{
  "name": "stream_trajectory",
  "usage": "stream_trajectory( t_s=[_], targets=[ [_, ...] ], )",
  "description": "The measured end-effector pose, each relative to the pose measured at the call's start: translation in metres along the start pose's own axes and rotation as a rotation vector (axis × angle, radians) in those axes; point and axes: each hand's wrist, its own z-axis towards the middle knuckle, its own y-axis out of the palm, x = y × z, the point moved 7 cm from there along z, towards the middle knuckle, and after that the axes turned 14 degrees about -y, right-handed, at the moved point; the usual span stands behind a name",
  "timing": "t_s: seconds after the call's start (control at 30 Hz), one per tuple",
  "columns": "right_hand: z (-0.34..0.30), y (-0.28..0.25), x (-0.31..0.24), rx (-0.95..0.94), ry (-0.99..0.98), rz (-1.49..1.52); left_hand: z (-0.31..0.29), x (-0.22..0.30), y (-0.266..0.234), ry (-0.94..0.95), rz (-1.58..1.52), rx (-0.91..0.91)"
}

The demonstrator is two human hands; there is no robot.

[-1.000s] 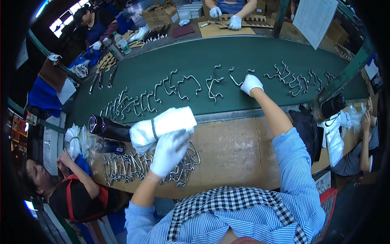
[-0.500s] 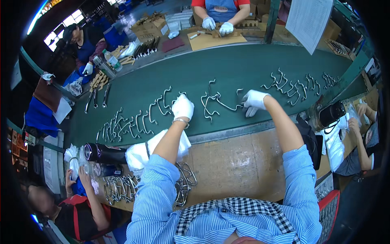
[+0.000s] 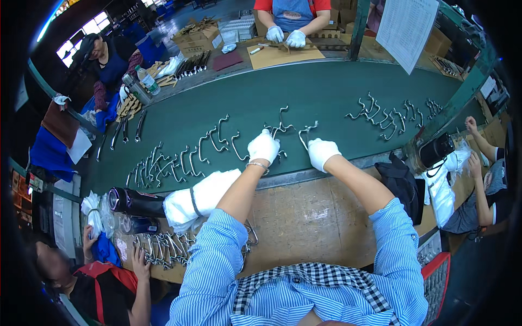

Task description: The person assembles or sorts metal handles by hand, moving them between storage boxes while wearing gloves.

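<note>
On the green belt, my left hand in a white glove is closed on a shiny S-shaped metal piece, mostly hidden by the fingers. Just beyond it lies another curved metal piece, close to the fingertips. My right hand, also gloved, grips the lower end of a curved metal piece that sticks up past its fingers. Left of my left hand, a single curved piece lies apart, beside a long row of similar pieces. More of them form a loose group at the right.
Before me is a brown work table with a pile of metal pieces, a black flask and a white bundle. A black bag lies at right. Co-workers sit around; one across handles something on cardboard.
My left hand has moved right, leaving a curved piece lying on the belt. My right hand has moved left and closed on a piece. The view has shifted slightly.
</note>
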Motion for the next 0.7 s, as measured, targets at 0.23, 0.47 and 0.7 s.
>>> stream_trajectory(
  t_s=[0.23, 0.47, 0.7],
  targets=[
    [0.015, 0.007, 0.06, 0.471, 0.304, 1.5, -0.006, -0.008, 0.01, 0.025, -0.054, 0.044],
    [0.059, -0.005, 0.036, 0.535, 0.082, 0.349, -0.021, 0.0, 0.018, 0.098, -0.036, 0.166],
    [0.037, 0.007, -0.002, 0.031, 0.076, 0.189, -0.039, -0.01, 0.014, 0.103, 0.002, 0.052]
  ],
)
